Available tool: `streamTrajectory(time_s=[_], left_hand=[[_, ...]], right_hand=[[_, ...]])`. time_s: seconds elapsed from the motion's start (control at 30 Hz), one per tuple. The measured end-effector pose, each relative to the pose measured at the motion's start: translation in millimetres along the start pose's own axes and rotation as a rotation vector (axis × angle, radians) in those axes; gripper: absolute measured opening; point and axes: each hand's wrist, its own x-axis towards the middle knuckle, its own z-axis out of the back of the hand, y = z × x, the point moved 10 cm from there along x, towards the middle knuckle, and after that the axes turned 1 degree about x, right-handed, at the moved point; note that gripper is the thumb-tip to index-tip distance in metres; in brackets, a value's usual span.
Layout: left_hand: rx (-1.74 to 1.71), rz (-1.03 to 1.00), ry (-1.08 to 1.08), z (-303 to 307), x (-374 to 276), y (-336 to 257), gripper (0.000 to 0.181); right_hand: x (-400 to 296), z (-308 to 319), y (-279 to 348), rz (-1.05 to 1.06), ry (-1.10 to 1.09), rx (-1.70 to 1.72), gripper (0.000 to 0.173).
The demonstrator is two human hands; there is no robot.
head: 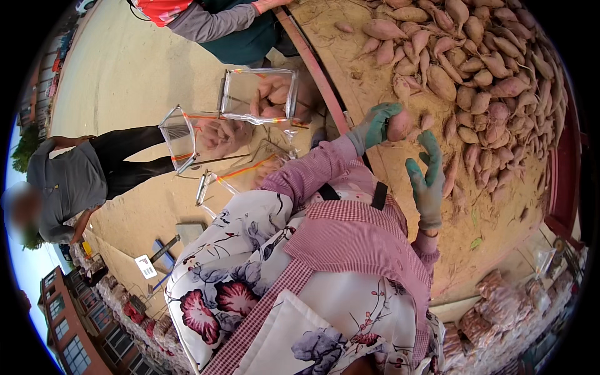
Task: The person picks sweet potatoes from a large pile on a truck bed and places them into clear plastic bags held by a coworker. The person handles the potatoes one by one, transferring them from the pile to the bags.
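My left hand [380,125], in a grey-and-green coated work glove, grips a reddish sweet potato [400,125] above the truck-bed-like platform. My right hand [427,176] wears a matching glove; its fingers are spread and nothing is in them. A small sweet potato [426,121] lies just beyond the right fingertips. The large heap of sweet potatoes [473,89] spreads across the soil-covered platform [473,262], ahead and to the right of both hands. Some have thin roots and dirt on them.
The platform's red metal edge [323,82] runs beside my left forearm. Clear plastic bags [269,96] [220,133] holding sweet potatoes hang from metal frames. A co-worker's arm [211,23] reaches in above. Another person [70,183] stands left, beyond a scale [164,248]. Filled bags [497,323] are piled lower right.
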Motion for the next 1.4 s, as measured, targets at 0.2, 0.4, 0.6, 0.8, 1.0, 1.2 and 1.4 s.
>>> streamTrajectory(time_s=[0.2, 0.4, 0.6, 0.8, 1.0, 1.2, 1.4], left_hand=[[-0.175, -0.681, -0.413, 314, -92, -250, 0.045], [1.379, -0.282, -1.328, 439, -127, -329, 0.061], [1.664, 0.097, -1.355, 436, -102, -329, 0.081], [1.812, -0.199, -1.078, 346, -100, -306, 0.046], [1.766, -0.956, -0.315, 35, -29, -182, 0.027], [1.387, -0.814, 0.065, -121, 144, -61, 0.027], [2.097, -1.152, 0.052, -309, 206, 21, 0.061]], right_hand=[[-67, 15, -151, -0.528, -0.146, 0.312, 0.042], [-108, -17, -177, -0.58, -0.037, 0.006, 0.035], [-97, -26, -170, -0.747, -0.088, -0.11, 0.029], [-113, -33, -171, -0.768, -0.255, 0.027, 0.03], [-143, -32, -165, -0.777, -0.428, 0.086, 0.028], [-195, 2, -171, -0.69, -0.69, 0.14, 0.025], [-299, -9, -223, -0.735, -0.998, 0.489, 0.024]])
